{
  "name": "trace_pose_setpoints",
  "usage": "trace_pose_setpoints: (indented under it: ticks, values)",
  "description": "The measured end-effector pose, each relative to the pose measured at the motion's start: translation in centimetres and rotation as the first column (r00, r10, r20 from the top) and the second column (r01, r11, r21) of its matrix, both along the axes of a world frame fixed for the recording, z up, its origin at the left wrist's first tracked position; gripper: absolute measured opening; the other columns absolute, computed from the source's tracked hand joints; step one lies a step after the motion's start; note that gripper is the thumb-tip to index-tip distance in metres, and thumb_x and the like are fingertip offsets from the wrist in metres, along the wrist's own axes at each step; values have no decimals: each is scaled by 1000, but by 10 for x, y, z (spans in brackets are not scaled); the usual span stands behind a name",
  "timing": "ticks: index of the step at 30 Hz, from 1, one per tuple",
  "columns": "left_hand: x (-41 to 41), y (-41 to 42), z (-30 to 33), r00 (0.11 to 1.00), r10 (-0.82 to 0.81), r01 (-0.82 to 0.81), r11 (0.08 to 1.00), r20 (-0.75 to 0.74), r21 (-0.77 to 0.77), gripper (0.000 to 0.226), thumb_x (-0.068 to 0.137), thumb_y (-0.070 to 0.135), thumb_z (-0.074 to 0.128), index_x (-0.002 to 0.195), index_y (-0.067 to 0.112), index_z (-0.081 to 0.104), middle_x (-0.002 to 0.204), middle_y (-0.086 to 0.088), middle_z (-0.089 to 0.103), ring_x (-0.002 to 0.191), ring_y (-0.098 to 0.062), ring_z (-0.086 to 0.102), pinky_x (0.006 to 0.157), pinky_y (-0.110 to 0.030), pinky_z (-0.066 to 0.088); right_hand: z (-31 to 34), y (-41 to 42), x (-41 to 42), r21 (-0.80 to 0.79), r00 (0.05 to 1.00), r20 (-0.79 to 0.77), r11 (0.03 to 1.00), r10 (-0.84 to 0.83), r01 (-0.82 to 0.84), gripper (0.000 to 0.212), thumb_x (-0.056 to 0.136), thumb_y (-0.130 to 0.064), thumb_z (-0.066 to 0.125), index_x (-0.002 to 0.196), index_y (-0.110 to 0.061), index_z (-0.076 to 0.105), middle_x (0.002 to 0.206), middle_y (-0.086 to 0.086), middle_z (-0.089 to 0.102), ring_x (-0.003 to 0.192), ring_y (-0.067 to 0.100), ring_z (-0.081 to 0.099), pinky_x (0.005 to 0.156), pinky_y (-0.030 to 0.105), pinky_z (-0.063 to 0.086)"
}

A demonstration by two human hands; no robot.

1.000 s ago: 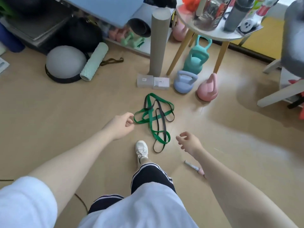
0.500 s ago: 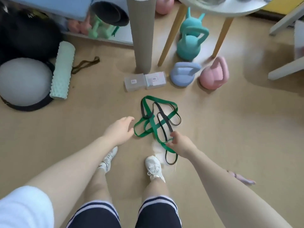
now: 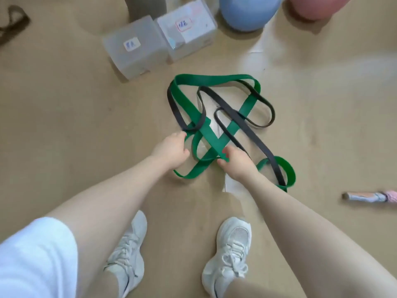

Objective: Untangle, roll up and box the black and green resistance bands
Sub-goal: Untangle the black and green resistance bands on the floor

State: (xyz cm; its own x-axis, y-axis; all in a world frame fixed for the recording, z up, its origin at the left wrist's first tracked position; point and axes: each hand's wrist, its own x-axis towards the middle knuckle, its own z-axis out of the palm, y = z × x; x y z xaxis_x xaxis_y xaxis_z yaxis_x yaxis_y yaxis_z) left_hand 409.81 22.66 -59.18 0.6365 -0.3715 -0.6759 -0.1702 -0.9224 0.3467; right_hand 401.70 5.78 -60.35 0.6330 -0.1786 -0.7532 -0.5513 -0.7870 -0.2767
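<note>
Both hands (image 3: 171, 150) (image 3: 236, 163) now grip the tangled bands (image 3: 211, 136)

Floor (image 3: 64, 117): tan and smooth all round me, with pale glare patches in front of my feet.
Far edge: a blue rounded weight (image 3: 247, 11) and a pink one (image 3: 318, 6) stand near each other on the floor, cut off by the frame.
Grey upright cylinder (image 3: 147, 5): stands just left of them.
Light: soft, bright, from ahead.
</note>
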Motion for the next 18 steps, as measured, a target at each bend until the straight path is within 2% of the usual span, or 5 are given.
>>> trace_pose_setpoints:
  ticks: [5, 7, 10, 15, 18]
  values:
    - [12, -18, -95, 977, -20, 39, 996, 214, -84, 53, 94, 23, 44, 144, 17, 27, 151, -6, 25, 137, -26, 24, 108, -41, 27, -82, -7, 4, -90, 984, 176, 996, -5, 22, 56, 88, -42, 56, 133, -14, 39, 131, 8, 45, 117, 27, 46, 88, 36, 44]
    - [17, -24, -117, 959, -29, 62, 992, 282, -109, 52, 95, 28, 45, 143, 16, 30, 149, -5, 30, 138, -24, 23, 109, -40, 24, -98, -3, 8, -77, 969, 246, 997, 6, 13, 57, 87, -43, 57, 133, -15, 40, 126, 6, 49, 114, 24, 49, 89, 35, 45]
    - [25, -30, -133, 934, 42, 7, 990, 354, -138, 38, 92, 33, 50, 124, 13, 52, 130, -7, 51, 124, -26, 39, 101, -37, 30, -108, 8, 9, -76, 949, 315, 997, 10, 15, 56, 89, -37, 57, 136, -17, 35, 126, 5, 53, 109, 24, 56, 85, 35, 50]
    - [30, -27, -123, 969, 113, -77, 983, 218, -165, 24, 92, 29, 52, 109, 13, 58, 113, -5, 61, 109, -27, 51, 92, -38, 41, -97, 27, 1, 32, 910, 361, 978, -201, 204, 47, 93, -31, 52, 135, -19, 34, 127, 5, 55, 109, 25, 57, 87, 37, 48]
    - [34, -19, -111, 973, 175, -112, 928, 148, -356, 17, 93, 25, 51, 100, 11, 57, 100, -6, 63, 96, -28, 56, 87, -41, 45, -99, 40, 0, 53, 879, 375, 954, -294, 297, 41, 93, -30, 52, 130, -19, 38, 123, 2, 59, 109, 25, 57, 93, 40, 46]
